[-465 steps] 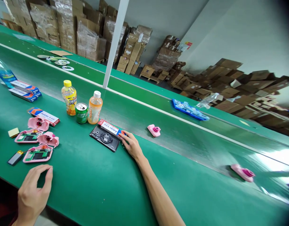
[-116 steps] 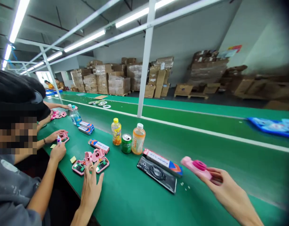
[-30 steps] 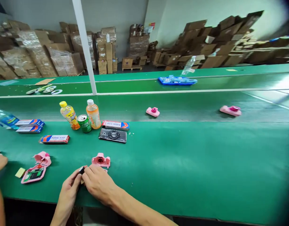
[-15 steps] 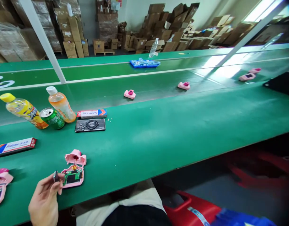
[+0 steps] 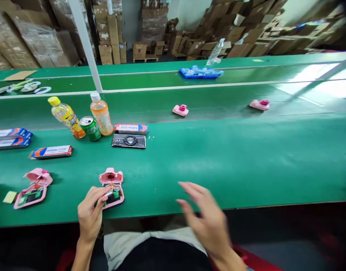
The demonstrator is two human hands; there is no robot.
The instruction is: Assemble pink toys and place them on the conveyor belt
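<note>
My left hand (image 5: 91, 214) is at the near edge of the green table (image 5: 223, 162), fingers curled on the lower half of an opened pink toy camera (image 5: 113, 190) whose circuit board shows. Something small and dark may be pinched in those fingers; I cannot make it out. The camera's front shell (image 5: 111, 176) lies just behind it. My right hand (image 5: 205, 218) hovers over the table edge to the right, blurred by motion, fingers spread and holding nothing.
A second opened pink camera (image 5: 32, 188) lies at the left beside a yellow pad (image 5: 9, 197). Behind stand two bottles (image 5: 101, 114), a green can (image 5: 90, 128), a black phone (image 5: 129, 141) and flat boxes (image 5: 51, 151). Two pink cameras (image 5: 180, 110) sit on the belt. Cartons are stacked beyond.
My view has swung back left. My right hand has come into view, open, over the table edge. My left hand has moved onto the opened camera.
</note>
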